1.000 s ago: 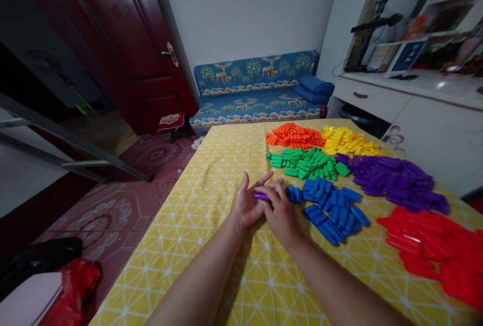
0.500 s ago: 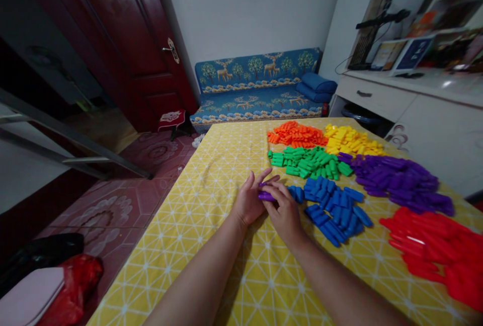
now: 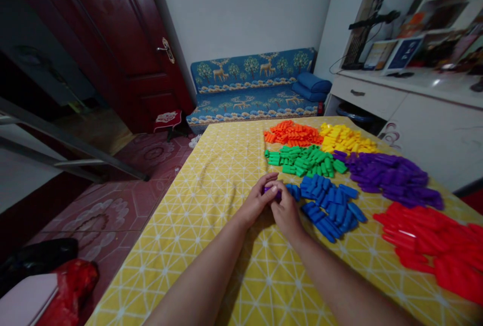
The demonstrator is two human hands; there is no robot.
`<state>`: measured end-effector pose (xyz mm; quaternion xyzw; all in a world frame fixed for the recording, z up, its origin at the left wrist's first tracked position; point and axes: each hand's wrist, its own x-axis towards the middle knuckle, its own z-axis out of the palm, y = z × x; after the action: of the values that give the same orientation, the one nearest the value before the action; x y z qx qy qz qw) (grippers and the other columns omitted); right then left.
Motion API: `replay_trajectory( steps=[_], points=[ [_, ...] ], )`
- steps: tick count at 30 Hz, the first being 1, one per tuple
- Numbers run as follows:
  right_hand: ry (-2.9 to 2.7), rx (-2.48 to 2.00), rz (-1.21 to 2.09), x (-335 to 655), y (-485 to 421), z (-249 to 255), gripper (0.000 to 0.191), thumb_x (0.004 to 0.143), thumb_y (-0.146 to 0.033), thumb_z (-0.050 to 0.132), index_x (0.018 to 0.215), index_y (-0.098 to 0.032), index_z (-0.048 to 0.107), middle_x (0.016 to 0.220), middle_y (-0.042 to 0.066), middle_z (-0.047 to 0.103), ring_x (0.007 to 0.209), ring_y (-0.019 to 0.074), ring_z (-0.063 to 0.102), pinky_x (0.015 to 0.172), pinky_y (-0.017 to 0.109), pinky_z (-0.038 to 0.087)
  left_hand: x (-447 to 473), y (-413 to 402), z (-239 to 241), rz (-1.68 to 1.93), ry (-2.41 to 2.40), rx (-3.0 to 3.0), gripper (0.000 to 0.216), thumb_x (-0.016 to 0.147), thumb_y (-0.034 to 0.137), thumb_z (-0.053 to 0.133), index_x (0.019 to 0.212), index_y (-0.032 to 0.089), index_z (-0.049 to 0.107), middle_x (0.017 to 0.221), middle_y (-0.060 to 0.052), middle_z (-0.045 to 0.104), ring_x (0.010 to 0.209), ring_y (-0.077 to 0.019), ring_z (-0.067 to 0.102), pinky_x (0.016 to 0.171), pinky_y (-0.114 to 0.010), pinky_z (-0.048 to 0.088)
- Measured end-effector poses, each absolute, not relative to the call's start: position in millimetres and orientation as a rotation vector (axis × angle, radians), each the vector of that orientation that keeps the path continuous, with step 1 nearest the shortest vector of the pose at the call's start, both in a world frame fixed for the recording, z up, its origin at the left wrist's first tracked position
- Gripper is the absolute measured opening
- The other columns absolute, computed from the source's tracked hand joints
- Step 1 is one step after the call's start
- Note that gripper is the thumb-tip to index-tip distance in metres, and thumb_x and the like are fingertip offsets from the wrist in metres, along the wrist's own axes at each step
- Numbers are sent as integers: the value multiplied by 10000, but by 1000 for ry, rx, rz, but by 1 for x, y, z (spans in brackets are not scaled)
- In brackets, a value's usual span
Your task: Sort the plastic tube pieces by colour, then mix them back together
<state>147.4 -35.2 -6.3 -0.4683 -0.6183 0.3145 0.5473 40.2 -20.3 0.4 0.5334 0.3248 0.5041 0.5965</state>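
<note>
My left hand (image 3: 256, 201) and my right hand (image 3: 286, 210) meet above the table. Between them is a purple plastic piece (image 3: 278, 194), mostly covered by the fingers; whether it is one piece or more I cannot tell. Both hands are closed around it. Just right of my right hand lies a pile of blue plastic pieces (image 3: 332, 208), short and tube-like. Beyond the hands are green pieces (image 3: 307, 161). Further right sits a heap of purple pieces (image 3: 388, 175).
Orange pieces (image 3: 292, 134) and yellow pieces (image 3: 347, 138) are heaped at the table's far end, red ones (image 3: 430, 243) at the right. A yellow patterned cloth (image 3: 181, 230) covers the table. Behind stand a blue sofa (image 3: 249, 99) and a white cabinet (image 3: 426, 125).
The fingers of my left hand, spread before, have curled in around the purple piece. My hands have come closer together, and less purple shows. The view has shifted slightly.
</note>
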Motion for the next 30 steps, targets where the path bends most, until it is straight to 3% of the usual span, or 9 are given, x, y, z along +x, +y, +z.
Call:
replay_trajectory(
  steps=[4, 7, 13, 15, 19, 21, 23, 25, 30],
  points=[
    [-1357, -1111, 914, 147, -31, -10, 257, 789, -237, 524, 1045, -241, 548, 1063, 62, 648, 1018, 226, 617, 928, 404, 510, 41, -21, 3, 1237, 842, 1344, 395, 904, 405, 572, 1247, 213, 610, 1266, -84, 615, 1204, -249, 549, 1079, -383, 385],
    [-1388, -1053, 934, 145, -29, -13, 383, 806, -251, 533, 1189, -253, 522, 1226, 73, 610, 1155, 229, 579, 1005, 415, 479, 40, -24, 7, 1249, 842, 1386, 394, 932, 399, 527, 1283, 232, 586, 1348, -71, 577, 1288, -247, 493, 1128, -386, 337],
    [-1475, -1061, 801, 141, -37, -9, 296, 902, -316, 482, 1182, -260, 556, 1248, 76, 614, 1187, 225, 560, 1030, 428, 451, 38, -26, 7, 1233, 765, 1392, 480, 950, 462, 481, 1392, 275, 481, 1461, -71, 489, 1392, -243, 394, 1176, -401, 273],
    [-1421, -1092, 797, 144, -41, -3, 302, 897, -358, 503, 1167, -237, 562, 1209, 82, 635, 1118, 228, 596, 966, 411, 491, 37, -24, 6, 1278, 802, 1380, 499, 939, 507, 479, 1374, 263, 498, 1447, -86, 501, 1379, -249, 412, 1169, -408, 283],
    [-1373, -1166, 847, 178, -32, 22, 394, 906, -451, 473, 1211, -207, 524, 919, 65, 688, 736, 203, 654, 630, 336, 543, 35, -20, 5, 1359, 936, 1311, 513, 935, 564, 438, 1305, 227, 548, 1396, -122, 540, 1325, -258, 472, 1091, -417, 378],
    [-1499, -1240, 686, 214, -14, 40, 393, 901, -434, 477, 1222, -214, 536, 886, 59, 682, 744, 209, 653, 638, 337, 536, 34, -18, 4, 1356, 971, 1303, 516, 937, 573, 420, 1278, 214, 566, 1351, -134, 573, 1288, -257, 506, 1047, -409, 417],
    [-1730, -1345, 363, 259, 12, 56, 352, 871, -360, 507, 1186, -222, 580, 1069, 84, 669, 923, 238, 648, 802, 391, 527, 35, -17, 2, 1343, 986, 1318, 515, 938, 575, 416, 1265, 212, 578, 1297, -134, 610, 1246, -250, 539, 1016, -396, 436],
    [-1940, -1524, 65, 308, 40, 67, 296, 847, -309, 504, 1097, -194, 615, 1106, 114, 656, 1047, 293, 610, 906, 458, 485, 36, -15, 1, 1341, 1009, 1330, 519, 936, 582, 413, 1253, 210, 590, 1249, -131, 639, 1209, -245, 565, 996, -383, 446],
    [-1975, -1949, -162, 405, 86, 59, 158, 802, -265, 511, 861, -177, 628, 966, 187, 639, 1029, 435, 586, 845, 624, 447, 38, -12, -1, 1362, 1058, 1304, 538, 921, 605, 423, 1210, 196, 622, 1186, -134, 667, 1154, -248, 597, 952, -367, 471]
  ],
)
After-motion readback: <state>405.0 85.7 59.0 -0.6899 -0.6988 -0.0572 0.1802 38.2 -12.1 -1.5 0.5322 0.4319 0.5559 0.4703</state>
